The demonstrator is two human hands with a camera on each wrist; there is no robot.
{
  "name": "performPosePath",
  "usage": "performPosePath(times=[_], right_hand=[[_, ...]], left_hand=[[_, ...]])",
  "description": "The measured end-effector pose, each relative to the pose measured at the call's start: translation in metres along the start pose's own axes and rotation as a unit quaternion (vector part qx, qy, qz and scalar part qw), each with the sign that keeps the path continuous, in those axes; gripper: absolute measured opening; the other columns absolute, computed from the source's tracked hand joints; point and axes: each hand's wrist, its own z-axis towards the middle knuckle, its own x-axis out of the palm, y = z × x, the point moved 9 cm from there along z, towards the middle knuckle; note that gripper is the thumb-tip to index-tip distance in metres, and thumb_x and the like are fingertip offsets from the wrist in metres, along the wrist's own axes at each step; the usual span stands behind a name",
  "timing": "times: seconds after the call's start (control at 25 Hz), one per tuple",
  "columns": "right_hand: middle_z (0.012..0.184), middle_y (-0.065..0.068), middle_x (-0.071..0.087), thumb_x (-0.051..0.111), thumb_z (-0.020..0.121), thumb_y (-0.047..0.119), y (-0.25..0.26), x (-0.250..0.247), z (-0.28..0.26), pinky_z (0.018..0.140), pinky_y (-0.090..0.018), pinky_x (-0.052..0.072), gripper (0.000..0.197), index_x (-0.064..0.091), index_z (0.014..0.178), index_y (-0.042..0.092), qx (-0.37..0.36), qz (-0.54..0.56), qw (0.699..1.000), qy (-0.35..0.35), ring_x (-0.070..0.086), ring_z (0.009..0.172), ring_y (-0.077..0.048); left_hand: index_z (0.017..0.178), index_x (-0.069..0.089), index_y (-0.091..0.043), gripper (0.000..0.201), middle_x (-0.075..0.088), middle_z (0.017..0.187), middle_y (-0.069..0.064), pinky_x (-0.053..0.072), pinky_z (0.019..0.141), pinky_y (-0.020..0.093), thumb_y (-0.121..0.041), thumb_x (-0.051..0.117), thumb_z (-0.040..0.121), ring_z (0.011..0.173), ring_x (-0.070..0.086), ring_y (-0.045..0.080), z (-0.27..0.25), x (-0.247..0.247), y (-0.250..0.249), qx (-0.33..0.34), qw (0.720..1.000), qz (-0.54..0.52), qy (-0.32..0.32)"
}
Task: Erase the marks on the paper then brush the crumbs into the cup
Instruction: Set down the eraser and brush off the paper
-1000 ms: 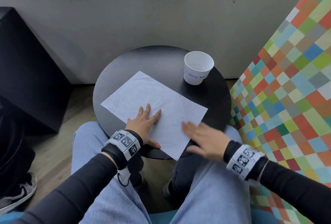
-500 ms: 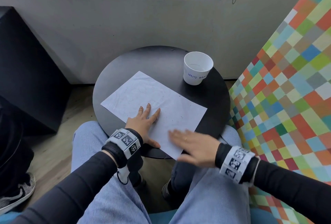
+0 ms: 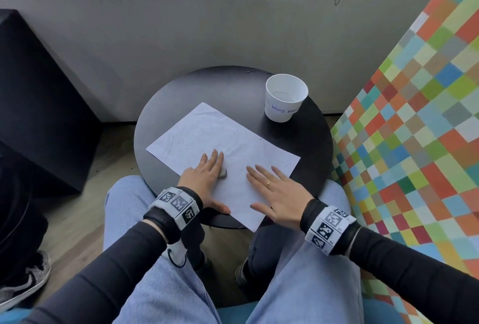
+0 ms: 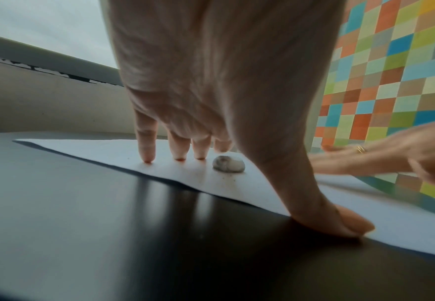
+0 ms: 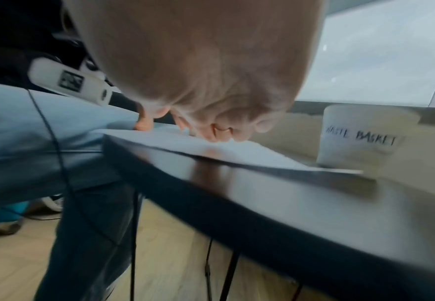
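A white sheet of paper [image 3: 215, 139] with faint marks lies on the round black table [image 3: 233, 85]. My left hand [image 3: 204, 171] presses flat on the sheet's near left part, fingers straight, thumb at the paper's edge [image 4: 340, 222]. A small grey-white eraser lump [image 3: 223, 173] [image 4: 228, 164] sits on the paper just right of those fingers, untouched, with dark crumbs [image 4: 228, 177] beside it. My right hand [image 3: 274, 189] lies flat with spread fingers on the near right part of the sheet. A white paper cup [image 3: 285, 98] [image 5: 365, 138] marked "WASTE BASKET" stands upright at the table's far right.
A wall with multicoloured squares [image 3: 414, 116] stands close on the right. A dark cabinet [image 3: 39, 90] is at the left and a grey wall under a window behind the table. My knees in blue jeans [image 3: 311, 272] sit under the table's near edge.
My right hand has swept leftward across the near part of the paper toward the left hand. The left hand stayed pressed in place, and the eraser lump now shows beside it.
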Motion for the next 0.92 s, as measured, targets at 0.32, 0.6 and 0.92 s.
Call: performPosePath(times=[0.32,0.6,0.92], right_hand=[[0.161,-0.001,0.002,-0.02,0.083,0.062,0.012,-0.003,0.019,0.116,-0.031,-0.012,0.09,0.007,0.153,0.013,-0.014,0.01,1.0,-0.016,-0.002,0.148,-0.014],[0.16,-0.002,0.007,-0.001,0.091,0.061,0.01,-0.001,0.024,0.118,-0.034,-0.004,0.08,0.011,0.153,0.013,-0.011,0.003,1.0,-0.012,0.003,0.148,-0.017],[0.16,0.0,0.003,-0.005,0.089,0.064,0.018,0.004,0.022,0.119,-0.035,-0.003,0.082,0.008,0.153,0.014,-0.045,0.02,0.999,0.0,0.001,0.148,-0.015]], left_hand=[[0.151,-0.023,-0.006,0.148,-0.023,0.162,0.004,0.024,0.119,0.037,-0.075,0.072,0.062,0.152,-0.008,0.02,-0.002,0.001,0.002,-0.003,1.0,-0.02,-0.001],[0.152,-0.023,-0.006,0.148,-0.023,0.162,0.003,0.022,0.12,0.038,-0.078,0.07,0.062,0.152,-0.009,0.019,-0.003,0.0,0.0,-0.008,1.0,-0.008,0.004],[0.152,-0.022,-0.005,0.147,-0.024,0.162,0.004,0.021,0.12,0.041,-0.079,0.069,0.062,0.152,-0.009,0.021,-0.004,-0.001,-0.002,-0.021,0.999,0.021,0.022]])
